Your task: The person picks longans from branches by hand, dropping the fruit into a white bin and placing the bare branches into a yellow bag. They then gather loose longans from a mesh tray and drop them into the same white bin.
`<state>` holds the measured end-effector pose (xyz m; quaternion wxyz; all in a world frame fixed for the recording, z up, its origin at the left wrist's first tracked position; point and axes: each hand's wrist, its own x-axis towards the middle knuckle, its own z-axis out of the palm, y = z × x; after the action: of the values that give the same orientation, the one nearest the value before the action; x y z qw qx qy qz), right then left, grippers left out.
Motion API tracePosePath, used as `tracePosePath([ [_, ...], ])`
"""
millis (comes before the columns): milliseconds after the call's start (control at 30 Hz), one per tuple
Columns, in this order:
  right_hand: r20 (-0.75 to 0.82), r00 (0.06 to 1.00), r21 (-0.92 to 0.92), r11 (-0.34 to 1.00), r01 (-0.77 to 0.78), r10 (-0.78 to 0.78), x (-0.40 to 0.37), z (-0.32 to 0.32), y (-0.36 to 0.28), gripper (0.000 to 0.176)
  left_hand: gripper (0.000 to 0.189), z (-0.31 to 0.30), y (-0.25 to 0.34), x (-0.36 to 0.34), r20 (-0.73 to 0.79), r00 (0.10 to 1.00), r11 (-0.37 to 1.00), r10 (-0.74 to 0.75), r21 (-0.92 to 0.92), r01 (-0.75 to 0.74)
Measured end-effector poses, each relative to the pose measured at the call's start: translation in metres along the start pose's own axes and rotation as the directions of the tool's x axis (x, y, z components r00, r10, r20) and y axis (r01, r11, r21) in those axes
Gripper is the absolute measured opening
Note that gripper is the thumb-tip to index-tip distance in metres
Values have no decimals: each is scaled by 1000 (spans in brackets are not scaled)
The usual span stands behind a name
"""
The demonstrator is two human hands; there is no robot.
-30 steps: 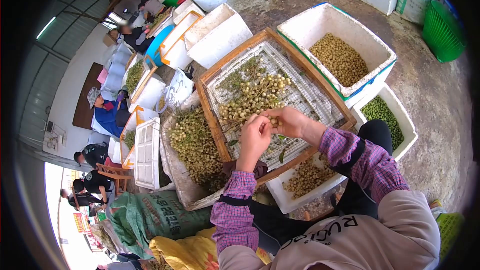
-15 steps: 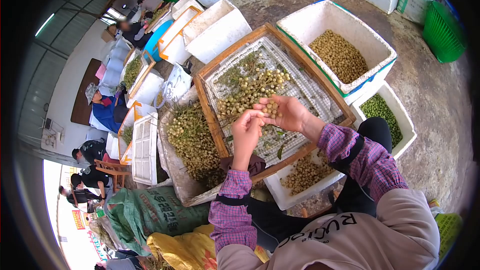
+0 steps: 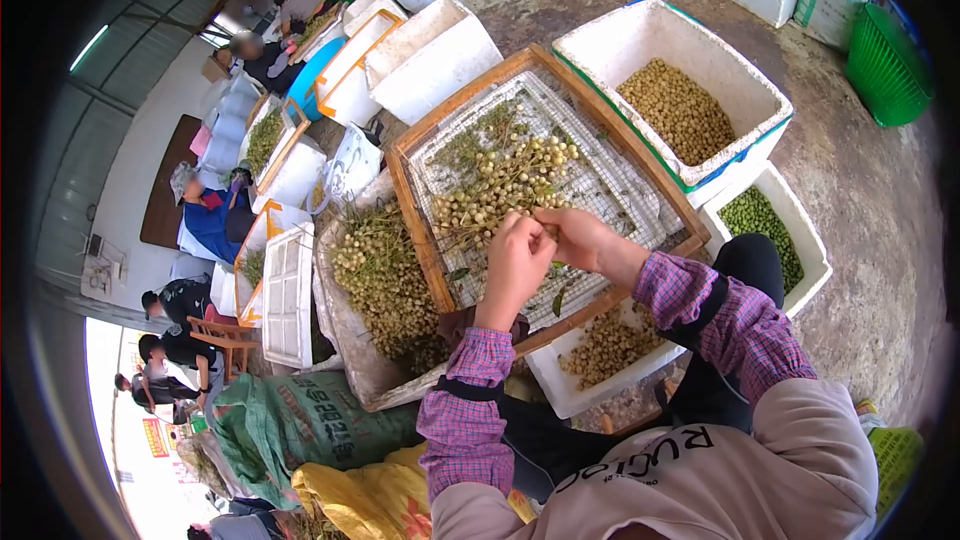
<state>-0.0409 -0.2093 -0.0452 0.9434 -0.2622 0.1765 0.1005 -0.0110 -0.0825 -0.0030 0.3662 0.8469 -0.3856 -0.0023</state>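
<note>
My left hand point(image 3: 518, 262) and my right hand point(image 3: 590, 242) meet over the near part of a wood-framed wire-mesh screen point(image 3: 440, 275). The fingertips of both are pinched together, and what they hold is hidden behind them. Just beyond the fingers, a heap of small round yellowish fruits on thin stems point(image 3: 505, 180) lies on the mesh. Bits of stem and a few green leaves are scattered around it. Under the screen's near edge, a white foam box point(image 3: 560, 395) contains loose yellowish fruits point(image 3: 610, 350).
Left of the screen, a foam box holds stemmed fruit bunches point(image 3: 380, 280). At right stand a foam box of loose fruits point(image 3: 770, 115) and one of green fruits point(image 3: 765, 230). A green sack point(image 3: 310, 420) lies near left. Several people sit or stand at far left.
My right hand, palm up with several fruits in it before, has turned and curled its fingers closed. My left hand has shifted slightly right and now covers part of it.
</note>
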Motion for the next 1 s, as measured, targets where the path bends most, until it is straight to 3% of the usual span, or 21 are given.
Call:
tracePosePath([
  [100,77,996,-293,954,55,-33,-11,-2,-4,24,10,-4,-20,0,-52,999,999,11,43,-9],
  [200,-8,990,-564,818,112,-141,-14,3,-2,23,10,-9,-23,-3,12,997,996,-72,-46,73],
  [267,7,997,-430,900,75,-80,-10,-2,-4,19,16,-8,-40,-5,71,948,904,-311,-284,318],
  [333,50,998,-271,961,52,-40,-8,-7,-9,18,14,-19,-41,-8,99,909,817,-404,-409,407],
  [367,67,998,-248,969,20,-4,-4,-13,-14,16,10,-26,-56,-11,166,896,859,-413,-256,444],
  [400,35,999,-215,976,29,-22,-4,-14,-20,16,10,-27,-70,-19,119,951,957,-286,-22,291],
  [433,3,999,-181,983,38,-38,-7,-13,-26,15,11,-28,-80,-32,106,984,968,-146,219,120],
  [467,-29,998,-148,988,47,-52,-9,-12,-32,15,13,-27,-89,-43,127,992,893,-4,447,-54],
  [500,-23,997,-167,983,73,-78,-12,-14,-38,16,22,-32,-67,-44,154,971,884,-181,459,92],
  [633,-53,991,-228,968,106,-121,-16,-17,-40,16,22,-13,-37,-39,365,886,908,-286,399,129],
  [733,-63,998,-243,970,5,-21,-22,-16,-37,15,14,8,-38,-50,314,915,824,-255,565,36],
  [867,-108,994,-422,904,-71,28,-23,-19,-27,23,11,5,-60,-46,365,905,872,-219,490,13],
  [1000,-173,981,-418,895,-153,87,-18,-28,-13,27,12,-9,-60,-35,352,876,924,-329,312,222],
])
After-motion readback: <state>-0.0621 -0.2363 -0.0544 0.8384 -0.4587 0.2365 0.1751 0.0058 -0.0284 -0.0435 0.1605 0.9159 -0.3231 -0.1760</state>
